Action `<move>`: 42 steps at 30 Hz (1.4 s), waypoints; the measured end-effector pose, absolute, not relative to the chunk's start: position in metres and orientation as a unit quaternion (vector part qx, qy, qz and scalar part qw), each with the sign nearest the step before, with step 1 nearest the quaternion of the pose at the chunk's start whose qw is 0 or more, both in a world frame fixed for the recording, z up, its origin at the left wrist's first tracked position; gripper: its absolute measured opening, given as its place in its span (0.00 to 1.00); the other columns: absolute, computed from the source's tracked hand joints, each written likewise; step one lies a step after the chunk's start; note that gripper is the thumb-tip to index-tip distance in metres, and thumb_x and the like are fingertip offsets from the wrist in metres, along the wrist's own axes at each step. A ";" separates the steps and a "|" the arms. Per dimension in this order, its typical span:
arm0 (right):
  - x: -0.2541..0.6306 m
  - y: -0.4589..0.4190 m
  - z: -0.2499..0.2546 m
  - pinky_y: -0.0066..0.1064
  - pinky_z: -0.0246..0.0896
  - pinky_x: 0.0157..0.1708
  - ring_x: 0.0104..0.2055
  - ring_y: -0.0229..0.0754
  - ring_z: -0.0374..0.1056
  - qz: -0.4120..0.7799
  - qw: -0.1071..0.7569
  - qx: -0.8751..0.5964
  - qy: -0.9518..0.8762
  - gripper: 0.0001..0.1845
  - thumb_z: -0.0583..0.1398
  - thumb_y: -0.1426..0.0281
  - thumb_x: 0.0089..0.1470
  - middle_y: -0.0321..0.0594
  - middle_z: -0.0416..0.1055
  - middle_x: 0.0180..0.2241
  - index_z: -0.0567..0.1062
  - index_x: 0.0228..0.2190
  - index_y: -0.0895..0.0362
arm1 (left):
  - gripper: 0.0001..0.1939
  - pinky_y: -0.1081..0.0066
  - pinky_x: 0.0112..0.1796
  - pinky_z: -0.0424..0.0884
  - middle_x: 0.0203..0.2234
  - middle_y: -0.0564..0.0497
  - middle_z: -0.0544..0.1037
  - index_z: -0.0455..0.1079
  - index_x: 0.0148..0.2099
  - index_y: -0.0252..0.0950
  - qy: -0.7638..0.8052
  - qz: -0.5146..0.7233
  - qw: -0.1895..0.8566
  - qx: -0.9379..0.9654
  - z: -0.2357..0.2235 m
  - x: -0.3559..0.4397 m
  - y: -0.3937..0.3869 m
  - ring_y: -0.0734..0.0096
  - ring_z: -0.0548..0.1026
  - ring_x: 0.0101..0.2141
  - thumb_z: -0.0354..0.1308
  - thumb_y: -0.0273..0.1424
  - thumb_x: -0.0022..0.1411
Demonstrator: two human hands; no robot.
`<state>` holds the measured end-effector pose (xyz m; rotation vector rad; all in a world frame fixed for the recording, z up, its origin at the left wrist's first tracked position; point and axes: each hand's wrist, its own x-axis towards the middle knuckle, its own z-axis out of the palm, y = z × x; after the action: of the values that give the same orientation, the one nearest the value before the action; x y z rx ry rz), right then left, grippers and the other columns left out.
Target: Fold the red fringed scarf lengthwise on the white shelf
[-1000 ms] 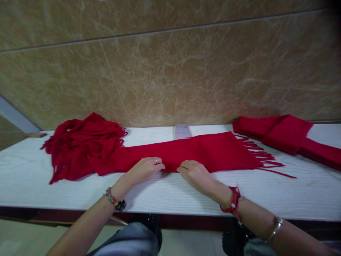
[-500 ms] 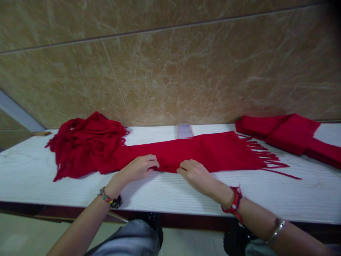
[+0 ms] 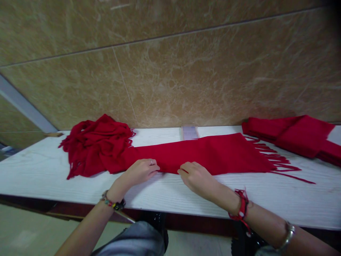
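A red fringed scarf (image 3: 221, 154) lies lengthwise on the white board. Its right part is flat and smooth, with the fringe spread at the right end; toward the left it runs into a crumpled red heap (image 3: 99, 145). My left hand (image 3: 142, 170) pinches the scarf's near edge left of the middle, fingertips closed on the cloth. A short way to the right, my right hand (image 3: 195, 176) grips the same edge between thumb and fingers. The thumbs are mostly hidden.
Folded red cloth (image 3: 290, 135) rests at the back right by the tiled wall (image 3: 186, 78). A small blurred rectangular item (image 3: 189, 133) sits behind the scarf. The white board (image 3: 87, 192) ends just in front of my legs.
My left hand slid left along the near edge, then slightly back toward my right hand, which keeps its place on the scarf. The whole view has shifted, so things appear farther right.
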<state>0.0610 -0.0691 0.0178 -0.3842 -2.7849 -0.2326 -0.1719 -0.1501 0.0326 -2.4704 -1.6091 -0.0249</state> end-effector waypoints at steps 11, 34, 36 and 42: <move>0.016 -0.082 0.032 0.34 0.57 0.35 0.36 0.44 0.65 -0.033 0.136 -0.168 -0.976 0.05 0.57 0.73 0.52 0.45 0.71 0.34 0.73 0.33 0.59 | 0.08 0.75 0.33 0.65 0.31 0.50 0.73 0.70 0.36 0.36 -0.556 -0.037 0.069 -0.828 0.034 -0.187 -0.154 0.72 0.70 0.32 0.50 0.25 0.57; -0.004 -0.079 0.002 0.29 0.56 0.37 0.34 0.39 0.64 -0.004 0.203 -0.169 -0.964 0.08 0.53 0.77 0.55 0.40 0.70 0.31 0.73 0.31 0.59 | 0.08 0.75 0.35 0.65 0.32 0.50 0.75 0.69 0.39 0.34 -0.578 -0.124 0.007 -0.806 0.032 -0.201 -0.156 0.72 0.71 0.33 0.51 0.25 0.56; -0.005 -0.079 0.002 0.30 0.56 0.38 0.36 0.40 0.64 0.009 0.201 -0.177 -0.963 0.07 0.54 0.75 0.55 0.41 0.71 0.32 0.73 0.32 0.59 | 0.08 0.75 0.34 0.65 0.31 0.50 0.75 0.69 0.38 0.34 -0.582 -0.123 0.004 -0.804 0.032 -0.201 -0.156 0.72 0.71 0.32 0.52 0.24 0.56; -0.013 -0.083 0.008 0.33 0.56 0.40 0.40 0.44 0.63 0.016 0.185 -0.185 -0.965 0.08 0.57 0.70 0.53 0.43 0.70 0.36 0.73 0.36 0.59 | 0.08 0.75 0.34 0.65 0.31 0.50 0.75 0.70 0.37 0.34 -0.587 -0.114 0.010 -0.801 0.033 -0.198 -0.155 0.72 0.71 0.31 0.51 0.24 0.55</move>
<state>-0.0126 -0.0834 0.0080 -0.5215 -2.7186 0.0446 -0.1980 -0.1553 0.0328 -2.5011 -1.8339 -0.3548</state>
